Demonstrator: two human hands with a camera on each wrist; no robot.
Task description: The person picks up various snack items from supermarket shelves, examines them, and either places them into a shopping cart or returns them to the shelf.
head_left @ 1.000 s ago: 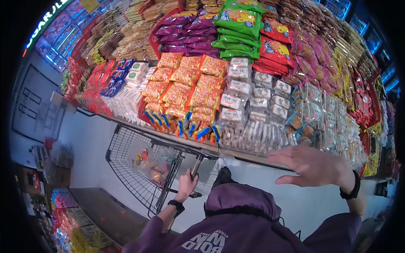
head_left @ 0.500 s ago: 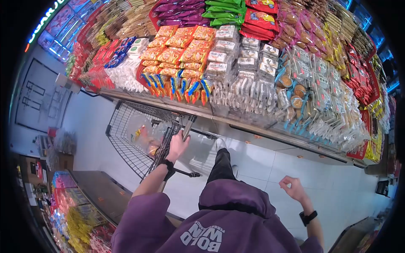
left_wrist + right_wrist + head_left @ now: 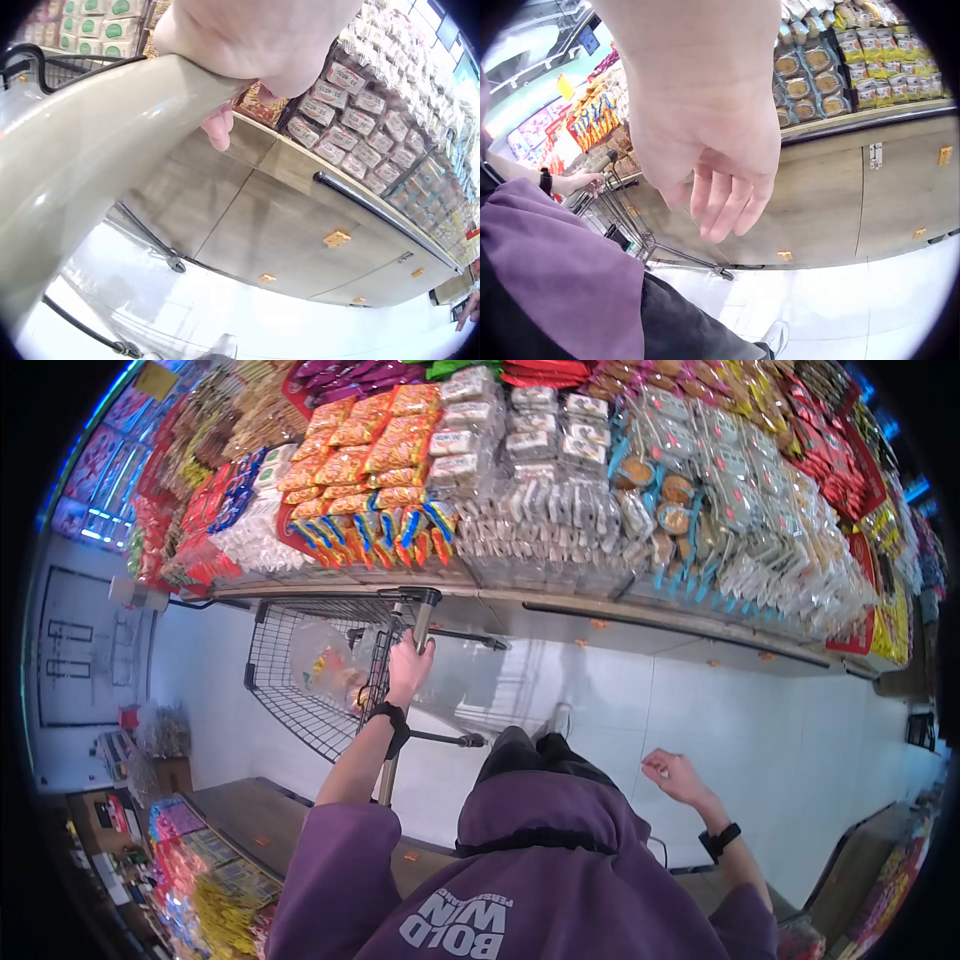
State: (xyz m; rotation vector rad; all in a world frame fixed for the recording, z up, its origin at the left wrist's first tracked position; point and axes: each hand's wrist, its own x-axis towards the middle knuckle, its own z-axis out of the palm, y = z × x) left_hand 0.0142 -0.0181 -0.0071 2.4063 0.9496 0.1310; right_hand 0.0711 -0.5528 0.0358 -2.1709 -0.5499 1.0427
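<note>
My left hand (image 3: 408, 670) grips the pale handle bar (image 3: 423, 618) of a wire shopping cart (image 3: 290, 705). In the left wrist view, that hand (image 3: 262, 41) wraps the thick curved bar (image 3: 97, 127) from above. Inside the cart lies a clear plastic bag (image 3: 318, 658) with small coloured items in it. My right hand (image 3: 678, 776) hangs beside the body over the white floor, holding nothing. Its fingers (image 3: 721, 202) droop loosely, as the right wrist view shows.
A long display counter (image 3: 500, 575) stacked with packaged snacks runs across the front. Orange snack packs (image 3: 350, 455) and white-labelled packs (image 3: 530, 435) face me. Low cabinet doors (image 3: 817, 206) stand below. Behind on the left is another goods-laden counter (image 3: 235, 815).
My right hand has dropped from in front of the snack packs to beside the body. The left hand stays on the cart handle. The counter has shifted up in the head view.
</note>
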